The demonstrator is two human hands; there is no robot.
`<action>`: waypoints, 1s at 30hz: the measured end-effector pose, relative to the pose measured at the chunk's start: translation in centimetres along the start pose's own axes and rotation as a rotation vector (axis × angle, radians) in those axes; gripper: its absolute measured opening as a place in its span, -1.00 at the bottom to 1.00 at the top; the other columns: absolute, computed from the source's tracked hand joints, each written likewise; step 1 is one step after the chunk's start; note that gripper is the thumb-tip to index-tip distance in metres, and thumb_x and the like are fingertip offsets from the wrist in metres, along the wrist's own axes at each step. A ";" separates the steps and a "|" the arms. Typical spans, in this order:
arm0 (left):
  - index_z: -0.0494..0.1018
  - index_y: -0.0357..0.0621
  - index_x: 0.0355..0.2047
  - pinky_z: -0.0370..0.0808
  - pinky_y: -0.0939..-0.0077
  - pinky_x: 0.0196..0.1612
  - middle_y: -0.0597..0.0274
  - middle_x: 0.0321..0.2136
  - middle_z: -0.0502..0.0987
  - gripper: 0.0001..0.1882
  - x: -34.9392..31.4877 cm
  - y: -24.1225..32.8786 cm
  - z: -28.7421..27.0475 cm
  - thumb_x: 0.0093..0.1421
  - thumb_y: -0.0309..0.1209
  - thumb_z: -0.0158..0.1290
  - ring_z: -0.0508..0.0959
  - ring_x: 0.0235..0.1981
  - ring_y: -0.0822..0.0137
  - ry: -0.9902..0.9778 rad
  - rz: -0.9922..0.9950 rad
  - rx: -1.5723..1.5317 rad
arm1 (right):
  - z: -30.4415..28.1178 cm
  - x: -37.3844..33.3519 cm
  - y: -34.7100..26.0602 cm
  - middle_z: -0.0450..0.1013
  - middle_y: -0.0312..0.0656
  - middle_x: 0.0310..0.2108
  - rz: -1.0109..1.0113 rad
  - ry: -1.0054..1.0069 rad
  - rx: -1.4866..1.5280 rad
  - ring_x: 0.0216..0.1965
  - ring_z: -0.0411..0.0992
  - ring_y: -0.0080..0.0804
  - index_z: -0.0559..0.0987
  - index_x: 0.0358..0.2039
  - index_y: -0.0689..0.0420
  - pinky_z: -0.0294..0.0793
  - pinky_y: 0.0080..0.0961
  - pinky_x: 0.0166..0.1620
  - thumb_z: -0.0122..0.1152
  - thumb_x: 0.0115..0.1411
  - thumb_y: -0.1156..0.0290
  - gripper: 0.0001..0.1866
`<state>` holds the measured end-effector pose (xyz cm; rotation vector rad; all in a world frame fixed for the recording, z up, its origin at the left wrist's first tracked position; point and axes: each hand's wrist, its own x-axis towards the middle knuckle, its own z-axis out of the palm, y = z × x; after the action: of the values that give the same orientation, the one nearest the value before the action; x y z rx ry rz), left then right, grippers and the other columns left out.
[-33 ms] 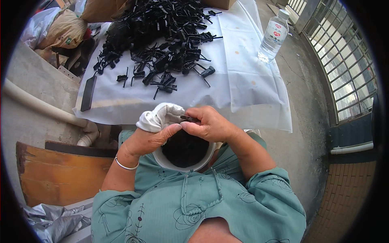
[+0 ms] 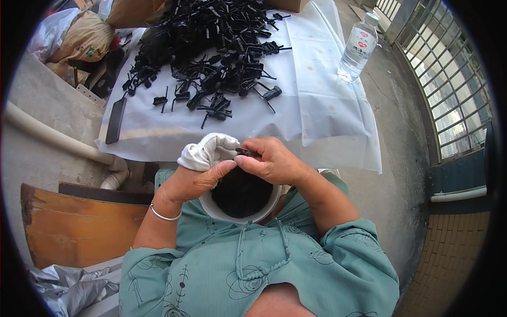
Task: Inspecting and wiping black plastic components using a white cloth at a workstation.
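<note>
Above a white bucket (image 2: 279, 198) in my lap, my two hands meet at the thumbs. Between the thumb and fingers of my right hand (image 2: 274, 162) is a small black plastic part (image 2: 247, 152). My left hand (image 2: 203, 171) is curled closed at the left end of that part; a white glove (image 2: 206, 152) covers its fingers and leaves the thumb bare. Where the left fingers grip is partly hidden by the glove. Dark contents (image 2: 242, 196) lie inside the bucket, too dim to tell apart.
A heap of black plastic parts (image 2: 211, 31) with thin prongs covers the far side of the white-sheeted table (image 2: 327, 127). A flat dark bar (image 2: 114, 121) lies at its left edge, a clear bottle (image 2: 358, 50) at its right. Left stand a pipe (image 2: 58, 134) and brown board (image 2: 84, 224).
</note>
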<state>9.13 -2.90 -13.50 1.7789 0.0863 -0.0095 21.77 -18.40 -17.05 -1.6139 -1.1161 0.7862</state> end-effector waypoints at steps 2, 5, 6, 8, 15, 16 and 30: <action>0.28 -0.25 -0.07 0.38 0.64 -0.19 0.26 -0.25 0.42 -0.69 -0.2 -1.3 0.5 0.19 -0.43 0.00 0.41 -0.26 0.51 -0.008 0.031 -0.082 | 0.7 0.2 0.1 0.34 -0.35 -0.63 -0.018 0.059 0.110 -0.58 0.22 -0.66 0.47 -0.40 0.26 0.25 -0.62 -0.52 0.10 0.15 0.30 -0.76; 0.28 -0.23 -0.08 0.38 0.69 -0.24 0.30 -0.29 0.43 -0.71 -0.3 -1.8 1.1 0.20 -0.45 -0.02 0.41 -0.32 0.55 0.096 -0.030 -0.208 | 1.5 0.3 0.8 0.35 -0.28 -0.61 -0.239 0.339 0.009 -0.62 0.24 -0.60 0.45 -0.34 0.22 0.25 -0.62 -0.53 0.21 0.07 0.35 -0.77; 0.27 -0.22 -0.07 0.38 0.71 -0.25 0.31 -0.30 0.44 -0.71 -0.3 -1.8 1.2 0.21 -0.46 -0.03 0.41 -0.34 0.56 0.216 -0.123 -0.252 | 1.4 0.1 0.3 0.35 -0.28 -0.61 -0.240 0.332 0.009 -0.62 0.24 -0.60 0.45 -0.34 0.22 0.25 -0.62 -0.53 0.21 0.07 0.35 -0.77; 0.26 -0.22 -0.05 0.38 0.77 -0.39 0.34 -0.36 0.45 -0.71 0.1 -2.5 1.8 0.22 -0.46 -0.05 0.40 -0.44 0.61 0.275 -0.085 -0.316 | 1.1 -0.2 -1.1 0.34 -0.24 -0.62 -0.490 0.276 -0.236 -0.66 0.26 -0.50 0.45 -0.30 0.19 0.26 -0.59 -0.57 0.29 -0.02 0.42 -0.72; 0.24 -0.24 -0.02 0.41 0.73 -0.51 0.26 -0.31 0.45 -0.68 0.0 -3.3 2.1 0.22 -0.48 -0.08 0.40 -0.50 0.63 0.242 0.041 -0.322 | 2.9 0.7 0.2 0.30 -0.34 -0.67 -0.389 0.466 -0.068 -0.67 0.20 -0.62 0.43 -0.52 0.18 0.20 -0.64 -0.59 0.27 0.02 0.47 -0.83; 0.25 -0.25 -0.02 0.41 0.73 -0.52 0.26 -0.33 0.45 -0.68 0.0 -3.4 2.0 0.21 -0.50 -0.07 0.40 -0.53 0.63 0.227 0.091 -0.349 | 2.9 0.8 0.3 0.29 -0.38 -0.66 -0.161 0.401 0.133 -0.65 0.17 -0.69 0.43 -0.51 0.19 0.19 -0.67 -0.58 0.23 0.07 0.45 -0.84; 0.37 -0.34 -0.13 0.45 0.63 -0.36 0.26 -0.38 0.47 -0.72 0.0 -2.4 2.8 0.12 -0.60 -0.01 0.45 -0.44 0.53 0.448 0.325 0.435 | 2.8 0.9 0.5 0.29 -0.06 -0.69 -0.214 0.268 -0.034 -0.68 0.22 -0.20 0.41 -0.55 0.25 0.24 -0.38 -0.55 0.00 0.20 0.37 -0.75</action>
<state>9.05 -5.15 -16.43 2.1831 0.1230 0.6483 19.81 -16.60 -18.34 -1.5438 -1.0891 0.3997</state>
